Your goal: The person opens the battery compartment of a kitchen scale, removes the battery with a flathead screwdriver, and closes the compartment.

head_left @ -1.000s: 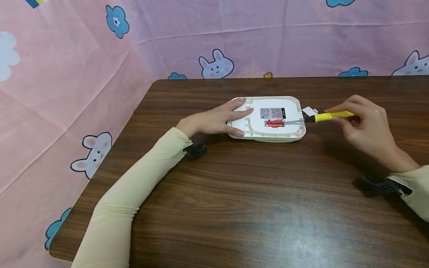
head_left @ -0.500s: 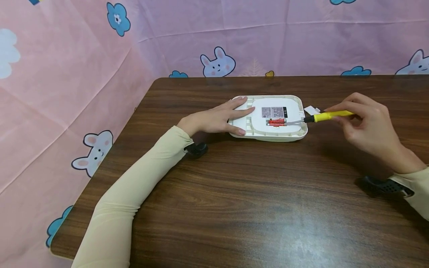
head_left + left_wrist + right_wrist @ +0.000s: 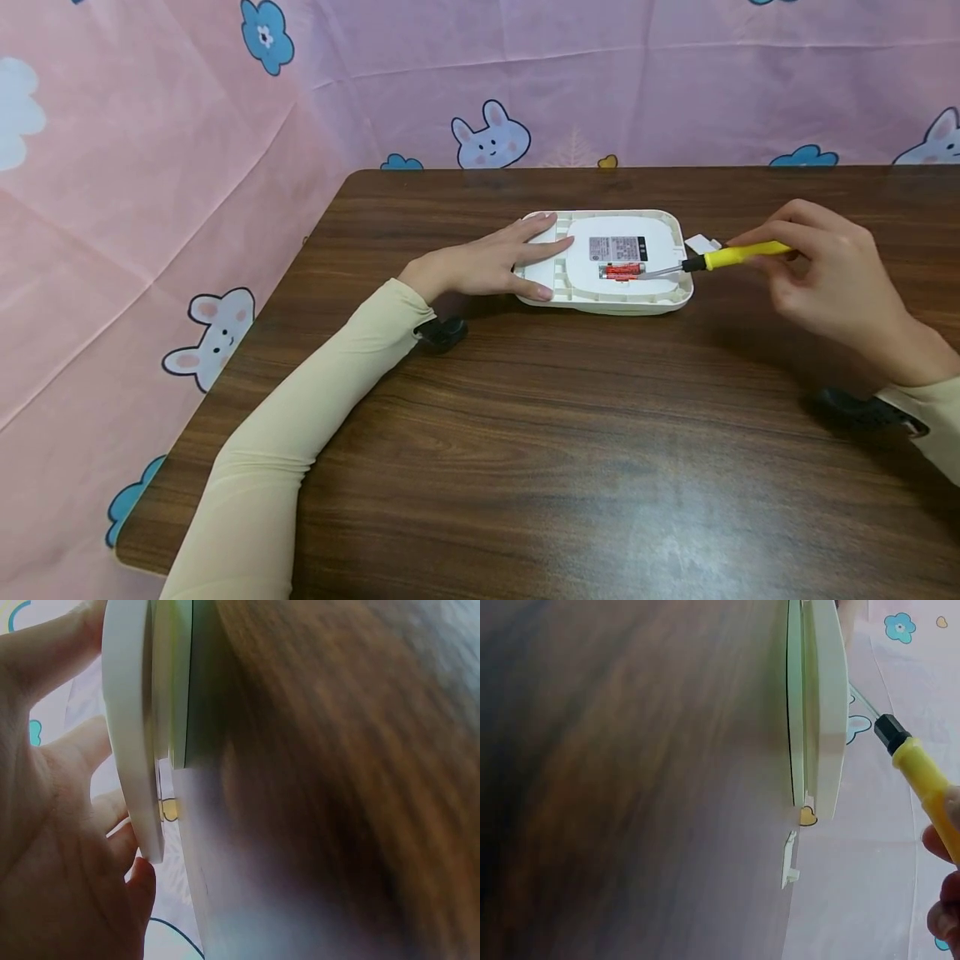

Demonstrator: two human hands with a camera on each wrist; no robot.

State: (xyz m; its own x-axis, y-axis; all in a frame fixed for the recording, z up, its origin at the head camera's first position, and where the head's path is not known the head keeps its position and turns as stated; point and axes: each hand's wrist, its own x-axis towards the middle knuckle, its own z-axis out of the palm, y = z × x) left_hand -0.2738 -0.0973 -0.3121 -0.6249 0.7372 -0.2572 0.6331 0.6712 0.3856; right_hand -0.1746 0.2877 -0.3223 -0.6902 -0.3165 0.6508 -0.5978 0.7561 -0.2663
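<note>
A white flat device [image 3: 660, 237], like an upturned kitchen scale, lies underside up on the table. Red batteries [image 3: 624, 272] sit in its small compartment, below a grey printed label [image 3: 617, 248]. My left hand [image 3: 480, 265] rests spread across the device's left end, thumb and fingers along its frame. In my right hand [image 3: 832, 267] is a screwdriver [image 3: 738, 255] with a yellow handle and black collar, gripped between thumb and fingers. Its thin metal shaft slants left over the device's right rim, the tip at the batteries' right end. The right wrist view shows the yellow handle [image 3: 922, 776] close up.
A small white battery cover [image 3: 702, 243] lies on the table just right of the device, close to the screwdriver. The brown wooden table [image 3: 525, 433] ends at the back against a pink patterned cloth [image 3: 570, 92], which also hangs along its left side.
The head view has shifted slightly. Against the device, the screwdriver sits a little farther left, its tip reaching slightly past the batteries' right end. My left hand keeps its place on the device.
</note>
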